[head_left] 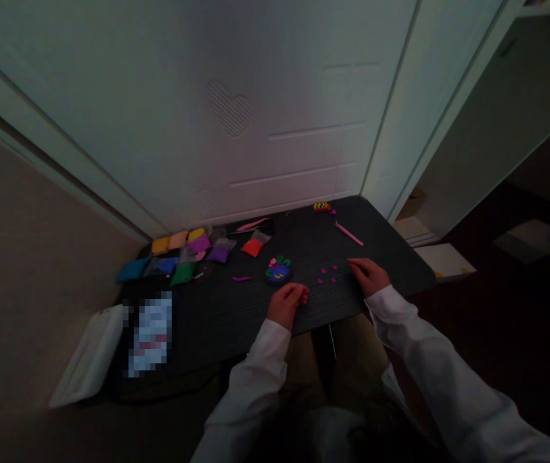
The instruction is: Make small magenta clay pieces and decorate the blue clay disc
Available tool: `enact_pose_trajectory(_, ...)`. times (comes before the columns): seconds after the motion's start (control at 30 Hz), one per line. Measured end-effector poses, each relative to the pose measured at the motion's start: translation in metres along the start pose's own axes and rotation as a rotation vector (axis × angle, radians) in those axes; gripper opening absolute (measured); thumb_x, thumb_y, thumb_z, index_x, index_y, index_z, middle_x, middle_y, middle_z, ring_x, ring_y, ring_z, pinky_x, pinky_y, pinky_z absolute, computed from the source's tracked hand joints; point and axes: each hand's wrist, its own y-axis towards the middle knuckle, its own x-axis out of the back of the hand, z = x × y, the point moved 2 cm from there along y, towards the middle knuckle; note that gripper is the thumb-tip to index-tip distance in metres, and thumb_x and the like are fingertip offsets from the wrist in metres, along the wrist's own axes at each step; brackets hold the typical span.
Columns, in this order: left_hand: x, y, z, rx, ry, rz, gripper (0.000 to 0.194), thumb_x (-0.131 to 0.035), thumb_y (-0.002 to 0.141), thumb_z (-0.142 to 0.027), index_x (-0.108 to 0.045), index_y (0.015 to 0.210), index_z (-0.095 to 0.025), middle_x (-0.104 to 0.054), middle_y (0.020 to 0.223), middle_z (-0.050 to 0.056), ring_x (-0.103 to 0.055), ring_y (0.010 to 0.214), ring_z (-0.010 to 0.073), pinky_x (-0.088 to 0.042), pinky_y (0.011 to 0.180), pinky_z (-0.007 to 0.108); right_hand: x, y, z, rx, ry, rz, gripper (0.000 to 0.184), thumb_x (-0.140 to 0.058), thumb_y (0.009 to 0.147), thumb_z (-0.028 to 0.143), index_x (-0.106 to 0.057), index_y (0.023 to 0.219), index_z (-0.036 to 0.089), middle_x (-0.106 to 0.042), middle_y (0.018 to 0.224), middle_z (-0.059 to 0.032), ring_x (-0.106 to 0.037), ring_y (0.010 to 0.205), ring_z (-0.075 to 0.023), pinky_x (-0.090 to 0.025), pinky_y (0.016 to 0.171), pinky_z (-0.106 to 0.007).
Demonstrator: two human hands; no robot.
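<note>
My left hand [286, 305] is over the front part of the dark table, its fingers curled together; whether anything small is between them I cannot make out. Just beyond it sits a round piece [279, 272] with a blue top and green, pink and yellow bits on it. My right hand [371, 276] is farther right, thumb and fingers drawn together and pointing left. What it pinches, if anything, is too small to see. Between my hands lie several small purple pieces [324, 271]. A thin purple strip [241, 279] rests left of the round piece.
Several bags of coloured material, among them a red bag [254, 246] and a green bag [183, 273], lie at the left. A pink tool [349, 233] and a yellow-and-red piece [322, 207] are at the back right. The table [198, 328] stands against a white panel.
</note>
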Motion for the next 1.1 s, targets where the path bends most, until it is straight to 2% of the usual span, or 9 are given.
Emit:
enact_pose_trajectory(0.07,-0.0001,-0.0003,-0.0002,-0.003,-0.005,-0.005,0.013,-0.051,0.065,-0.024,-0.056,0.066,-0.012,-0.054,0.065,0.002,-0.047,0.054,0.0069,-0.036,0.052,0.021,-0.0007,-0.0001,0.0007,0.023,-0.015,0.006,0.022,-0.039,0.073,0.028,-0.054,0.086,0.020,-0.055,0.085,-0.0022,-0.050,0.079,-0.0126,-0.039,0.072,-0.027)
enact_pose_trajectory(0.33,-0.0015,-0.0006,-0.0013,0.003,-0.037,-0.014,0.012,-0.051,0.064,-0.023,-0.055,0.066,-0.011,-0.054,0.065,0.002,-0.047,0.054,0.0069,-0.036,0.051,0.021,-0.0044,-0.0012,-0.0053,-0.094,-0.016,0.037,0.024,-0.042,0.070,0.035,-0.056,0.080,0.019,-0.057,0.079,-0.0016,-0.051,0.072,-0.0126,-0.040,0.066,-0.025)
enact_pose_trajectory(0.57,-0.0010,-0.0009,-0.0018,-0.002,-0.043,-0.013,0.011,-0.051,0.065,-0.022,-0.055,0.065,-0.012,-0.054,0.064,0.002,-0.046,0.053,0.0063,-0.036,0.052,0.021,-0.0038,-0.0013,-0.0006,-0.174,-0.075,0.015,0.025,-0.050,0.061,0.043,-0.053,0.062,0.018,-0.053,0.058,0.0012,-0.047,0.053,-0.0105,-0.038,0.051,-0.023)
enact_pose_trajectory(0.7,-0.0018,-0.0011,-0.0023,0.000,-0.050,-0.010,0.011,-0.051,0.065,-0.022,-0.055,0.065,-0.012,-0.054,0.064,0.001,-0.046,0.053,0.0061,-0.036,0.051,0.021,-0.0042,-0.0011,-0.0006,-0.169,-0.050,0.034,0.025,-0.050,0.060,0.042,-0.054,0.063,0.018,-0.054,0.059,0.0005,-0.048,0.054,-0.0106,-0.038,0.053,-0.023)
enact_pose_trajectory(0.93,-0.0014,-0.0007,-0.0016,-0.008,-0.054,-0.002,0.011,-0.051,0.065,-0.022,-0.055,0.066,-0.012,-0.054,0.065,0.002,-0.047,0.054,0.0065,-0.036,0.052,0.021,-0.0047,-0.0012,-0.0015,-0.128,0.002,0.048,0.024,-0.045,0.066,0.037,-0.057,0.075,0.019,-0.058,0.074,-0.0014,-0.051,0.067,-0.0122,-0.039,0.063,-0.025)
enact_pose_trajectory(1.1,-0.0006,-0.0003,-0.0003,-0.003,-0.061,-0.001,0.011,-0.051,0.065,-0.022,-0.055,0.065,-0.012,-0.055,0.065,0.002,-0.047,0.054,0.0064,-0.036,0.052,0.021,-0.0036,-0.0010,0.0011,-0.176,-0.053,0.048,0.026,-0.047,0.062,0.043,-0.055,0.066,0.018,-0.056,0.061,0.0003,-0.049,0.056,-0.0111,-0.038,0.055,-0.024)
